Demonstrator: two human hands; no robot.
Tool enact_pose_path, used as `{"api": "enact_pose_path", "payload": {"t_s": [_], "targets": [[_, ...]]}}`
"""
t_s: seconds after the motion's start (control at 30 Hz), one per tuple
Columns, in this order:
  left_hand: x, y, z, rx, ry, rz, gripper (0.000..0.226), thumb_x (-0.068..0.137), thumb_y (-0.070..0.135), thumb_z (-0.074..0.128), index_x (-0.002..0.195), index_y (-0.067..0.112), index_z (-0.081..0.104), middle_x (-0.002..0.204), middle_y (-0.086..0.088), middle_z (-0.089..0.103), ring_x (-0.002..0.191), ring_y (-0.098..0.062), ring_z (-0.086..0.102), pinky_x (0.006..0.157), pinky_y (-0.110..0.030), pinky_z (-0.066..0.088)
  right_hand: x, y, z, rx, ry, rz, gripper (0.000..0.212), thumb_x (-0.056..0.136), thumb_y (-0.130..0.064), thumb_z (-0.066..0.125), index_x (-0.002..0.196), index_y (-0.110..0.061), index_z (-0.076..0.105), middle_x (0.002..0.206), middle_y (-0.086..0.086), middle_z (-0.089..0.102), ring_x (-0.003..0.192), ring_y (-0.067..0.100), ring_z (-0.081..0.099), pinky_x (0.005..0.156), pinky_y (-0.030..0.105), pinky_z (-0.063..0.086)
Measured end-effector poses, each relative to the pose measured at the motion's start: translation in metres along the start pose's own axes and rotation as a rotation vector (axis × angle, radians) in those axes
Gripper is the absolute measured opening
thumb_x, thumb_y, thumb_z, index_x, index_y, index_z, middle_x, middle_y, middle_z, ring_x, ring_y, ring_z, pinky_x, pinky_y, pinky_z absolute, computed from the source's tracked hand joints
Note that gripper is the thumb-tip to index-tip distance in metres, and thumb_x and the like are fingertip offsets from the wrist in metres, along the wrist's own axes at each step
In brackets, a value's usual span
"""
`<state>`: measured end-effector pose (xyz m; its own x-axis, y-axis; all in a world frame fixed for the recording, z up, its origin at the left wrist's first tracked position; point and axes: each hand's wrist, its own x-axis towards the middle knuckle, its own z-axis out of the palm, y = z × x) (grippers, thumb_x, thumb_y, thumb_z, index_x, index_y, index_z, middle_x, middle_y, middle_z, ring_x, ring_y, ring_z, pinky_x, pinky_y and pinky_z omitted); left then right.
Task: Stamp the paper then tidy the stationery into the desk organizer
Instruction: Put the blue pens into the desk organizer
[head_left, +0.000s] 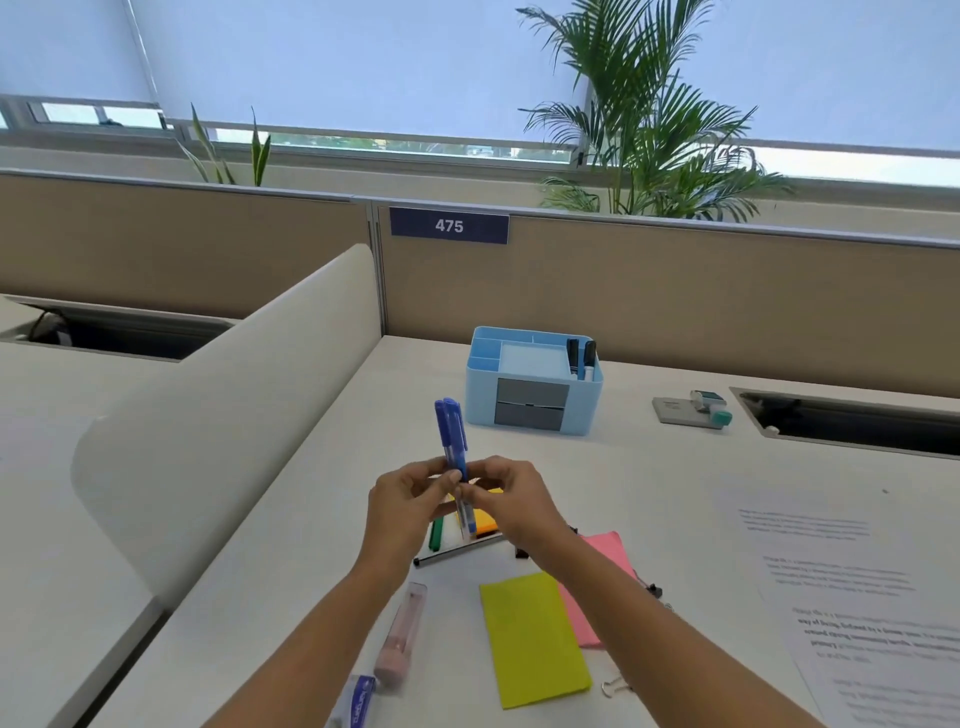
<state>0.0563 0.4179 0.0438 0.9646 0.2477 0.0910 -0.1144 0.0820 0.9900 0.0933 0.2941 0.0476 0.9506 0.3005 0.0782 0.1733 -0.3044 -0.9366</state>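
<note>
**Two blue pens in hand, the rest lying on the desk**

Starting at the left, there's the curved white divider along the edge of our desk. Down by the bottom edge lies a blue tube, and just above it a pink case; we can't tell what's in it.

Our left hand and right hand meet in the middle, above the desk. Both pinch the same pair of blue pens, fingers curled round the lower barrels. The pens stand nearly upright, caps up, leaning a bit left.

Under the hands we've got a green pen, a silver pen and an orange pad, mostly hidden. Nearer us lies a yellow-green pad, overlapping a pink pad, with a binder clip at its right corner.

The blue organizer sits at the back, well apart from the hands, with two black markers upright in its right slot. Further right is the stamp, and the printed paper lies along the right edge.
</note>
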Motion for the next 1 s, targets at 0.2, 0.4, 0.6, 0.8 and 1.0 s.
{"api": "enact_pose_path", "payload": {"t_s": [0.2, 0.4, 0.6, 0.8, 1.0], "targets": [[0.029, 0.000, 0.013, 0.146, -0.068, 0.084, 0.018, 0.086, 0.007, 0.060, 0.090, 0.023, 0.068, 0.103, -0.011, 0.068, 0.091, -0.025, 0.067, 0.078, -0.031, 0.058, 0.020, 0.000, -0.015, 0.066, -0.021, 0.046, 0.021, 0.088, -0.010, 0.060, 0.106, -0.004, 0.067, 0.102, 0.016, 0.071, 0.095, 0.023, 0.068, 0.093, 0.036, 0.052], [0.083, 0.011, 0.029, 0.456, 0.044, 0.164, 0.029, 0.097, 0.015, 0.043, 0.119, 0.006, 0.058, 0.119, -0.011, 0.061, 0.111, -0.023, 0.057, 0.090, -0.029, 0.048, 0.060, -0.017, -0.044, -0.044, 0.076, 0.030, 0.022, 0.087, -0.009, 0.061, 0.108, -0.005, 0.066, 0.106, 0.012, 0.070, 0.095, 0.019, 0.065, 0.095, 0.034, 0.050], [0.129, 0.000, 0.048, 1.056, -0.156, 0.245, 0.054, 0.097, 0.013, 0.040, 0.146, 0.012, 0.018, 0.154, -0.006, 0.020, 0.142, -0.018, 0.017, 0.112, -0.028, 0.025, 0.116, -0.047, -0.064, -0.135, 0.218, -0.086, 0.017, 0.087, -0.012, 0.061, 0.102, -0.006, 0.067, 0.099, 0.010, 0.071, 0.094, 0.022, 0.066, 0.088, 0.028, 0.049], [0.145, -0.011, 0.053, 1.364, -0.181, 0.232, 0.057, 0.098, 0.013, 0.033, 0.147, 0.008, 0.003, 0.158, -0.007, 0.001, 0.145, -0.022, -0.002, 0.117, -0.036, 0.014, 0.165, -0.049, -0.055, -0.169, 0.303, -0.141, 0.015, 0.087, -0.010, 0.061, 0.100, -0.004, 0.066, 0.098, 0.013, 0.071, 0.087, 0.019, 0.063, 0.087, 0.026, 0.049], [0.150, -0.017, 0.046, 1.510, -0.176, 0.310, 0.060, 0.097, 0.011, 0.034, 0.148, 0.011, 0.001, 0.158, -0.006, -0.001, 0.145, -0.021, -0.004, 0.117, -0.040, 0.009, 0.184, -0.024, -0.042, -0.350, 0.243, -0.073, 0.017, 0.088, -0.011, 0.059, 0.102, -0.004, 0.066, 0.098, 0.015, 0.070, 0.087, 0.025, 0.063, 0.082, 0.030, 0.050]]}}
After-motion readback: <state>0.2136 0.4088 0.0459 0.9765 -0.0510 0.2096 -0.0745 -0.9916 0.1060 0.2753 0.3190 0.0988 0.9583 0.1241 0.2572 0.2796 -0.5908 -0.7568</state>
